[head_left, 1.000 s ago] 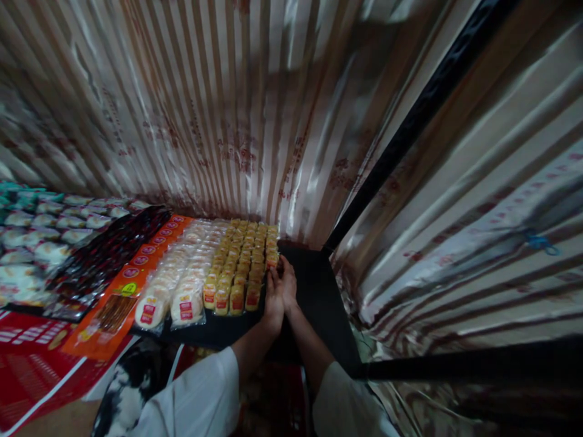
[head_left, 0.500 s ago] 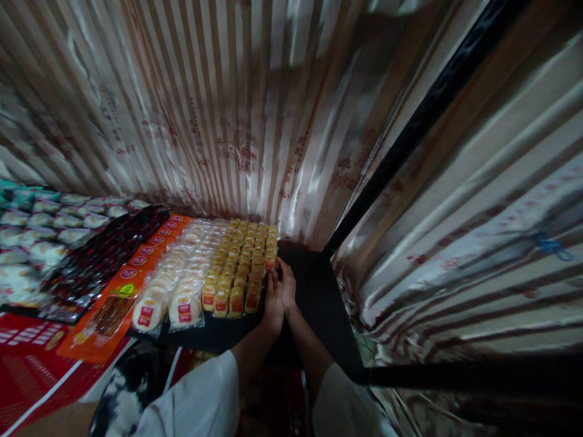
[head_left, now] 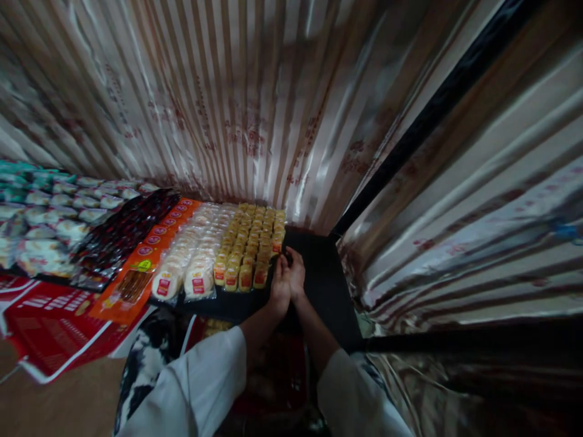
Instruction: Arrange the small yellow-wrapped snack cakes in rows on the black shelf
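Side by side, my left hand [head_left: 279, 284] and my right hand [head_left: 297, 272] are over the black tabletop [head_left: 321, 273]. Both are partly curled with fingertips pointing away from me, and nothing shows in them. Just beyond the fingertips sits the near end of the rightmost row of small yellow packaged cakes [head_left: 248, 249], its front pack bearing a red label. A narrow gap shows between that pack and my right fingers. The other rows stand in close lines to the left and reach nearer to me.
Left of the cakes lie clear packs of round white cakes [head_left: 198, 280], an orange snack package [head_left: 157, 246], dark shiny packets [head_left: 122, 237] and several white packets [head_left: 66, 233]. A pleated curtain [head_left: 255, 109] hangs behind, with a black pole [head_left: 387, 173] at right.
My hands have drawn slightly away from the red-labelled pack at the end of the right row, which stays in place. The view has shifted, so the goods appear higher and further right.
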Motion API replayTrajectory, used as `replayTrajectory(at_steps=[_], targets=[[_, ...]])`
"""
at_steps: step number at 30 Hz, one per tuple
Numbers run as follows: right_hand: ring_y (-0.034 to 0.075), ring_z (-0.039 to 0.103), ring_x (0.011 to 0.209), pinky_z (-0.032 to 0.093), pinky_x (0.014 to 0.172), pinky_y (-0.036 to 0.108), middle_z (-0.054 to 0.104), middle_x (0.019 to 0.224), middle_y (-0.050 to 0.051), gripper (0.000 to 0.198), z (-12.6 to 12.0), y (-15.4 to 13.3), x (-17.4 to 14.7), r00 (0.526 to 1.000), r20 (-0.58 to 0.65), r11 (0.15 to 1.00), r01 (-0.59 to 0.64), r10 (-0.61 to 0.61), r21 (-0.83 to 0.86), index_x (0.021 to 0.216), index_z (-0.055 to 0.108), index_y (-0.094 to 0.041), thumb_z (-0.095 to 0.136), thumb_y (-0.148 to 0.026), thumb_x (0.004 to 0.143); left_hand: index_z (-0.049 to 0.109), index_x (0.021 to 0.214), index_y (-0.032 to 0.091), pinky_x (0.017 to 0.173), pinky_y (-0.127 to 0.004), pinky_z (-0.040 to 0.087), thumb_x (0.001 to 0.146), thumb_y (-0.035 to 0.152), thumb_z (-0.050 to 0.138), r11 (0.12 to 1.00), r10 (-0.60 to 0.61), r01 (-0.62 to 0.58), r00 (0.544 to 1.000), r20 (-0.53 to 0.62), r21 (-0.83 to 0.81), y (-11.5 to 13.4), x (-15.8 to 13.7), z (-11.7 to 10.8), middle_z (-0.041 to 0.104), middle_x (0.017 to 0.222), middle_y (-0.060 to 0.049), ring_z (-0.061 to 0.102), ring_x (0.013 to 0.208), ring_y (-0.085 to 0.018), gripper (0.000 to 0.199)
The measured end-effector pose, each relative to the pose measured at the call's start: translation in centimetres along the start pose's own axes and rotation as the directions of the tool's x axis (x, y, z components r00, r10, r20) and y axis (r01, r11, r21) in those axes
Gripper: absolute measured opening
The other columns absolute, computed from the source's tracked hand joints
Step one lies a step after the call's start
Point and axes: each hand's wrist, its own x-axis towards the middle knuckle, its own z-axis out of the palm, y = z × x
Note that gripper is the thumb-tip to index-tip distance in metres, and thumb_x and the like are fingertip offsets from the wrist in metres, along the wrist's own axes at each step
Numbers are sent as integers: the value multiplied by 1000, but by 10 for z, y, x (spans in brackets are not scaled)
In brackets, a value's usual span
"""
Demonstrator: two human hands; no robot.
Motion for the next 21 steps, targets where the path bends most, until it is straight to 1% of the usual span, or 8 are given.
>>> replayTrajectory(at_steps=[3, 5, 7, 11, 14, 16, 18, 21], targets=[[22, 56, 92, 46, 83, 36, 57, 105, 12, 36, -6, -9, -27, 1000, -15, 998, -19, 20, 52, 106, 59, -16, 45, -36, 80, 46, 129, 16, 109, -33, 28, 87, 39, 42, 997, -46, 48, 998, -34, 55, -9, -22, -10, 46, 137, -9, 39, 129, -22, 48], [20, 57, 90, 47, 81, 34, 59, 103, 10, 34, -9, -15, -50, 999, -13, 995, -36, 37, 96, 103, 60, -16, 44, -36, 81, 48, 127, 18, 106, -32, 32, 88, 42, 39, 995, -8, 11, 999, -36, 102, -14, -41, -18, 50, 133, -8, 43, 125, -21, 46], [19, 57, 89, 47, 81, 33, 61, 98, 9, 33, -11, -20, -75, 999, 0, 991, -41, 42, 129, 98, 61, -16, 42, -36, 82, 52, 122, 20, 105, -30, 34, 88, 43, 38, 985, 79, -74, 997, -22, 155, -20, -64, -30, 54, 129, -7, 46, 122, -19, 43], [18, 58, 89, 47, 82, 33, 64, 94, 6, 29, -16, -27, -129, 994, 106, 987, -30, 13, 160, 94, 63, -18, 39, -28, 82, 54, 117, 19, 104, -32, 34, 88, 37, 39, 948, 189, -198, 980, 58, 251, -35, -112, -66, 56, 123, -8, 49, 116, -17, 37], [17, 59, 88, 48, 81, 32, 65, 92, 5, 30, -16, -30, -167, 976, 211, 993, 30, -54, 115, 92, 65, -21, 38, -19, 79, 52, 119, 17, 102, -35, 36, 85, 34, 42, 947, 120, -130, 991, 51, 292, -50, -142, -97, 56, 123, -10, 50, 115, -19, 39], [18, 59, 89, 48, 83, 32, 65, 93, 6, 31, -12, -32, -189, 947, 294, 990, 113, -133, 82, 93, 66, -21, 39, -15, 78, 53, 118, 17, 103, -36, 35, 84, 32, 44, 950, 88, -95, 995, 37, 297, -62, -155, -118, 56, 124, -10, 50, 116, -20, 39], [18, 58, 95, 47, 86, 33, 65, 98, 8, 33, -3, -33, -207, 887, 408, 976, 208, -216, 65, 97, 65, -20, 40, -12, 77, 57, 112, 17, 103, -37, 35, 81, 28, 46, 954, 58, -56, 998, 1, 295, -74, -162, -141, 59, 120, -9, 52, 113, -20, 35], [19, 58, 96, 46, 88, 33, 64, 102, 10, 35, 18, -33, -227, 786, 579, 967, 255, -217, 16, 101, 64, -18, 38, -10, 80, 62, 97, 17, 98, -34, 39, 75, 22, 50, 960, -77, 105, 990, -117, 260, -94, -165, -173, 65, 105, -7, 57, 102, -19, 26]])
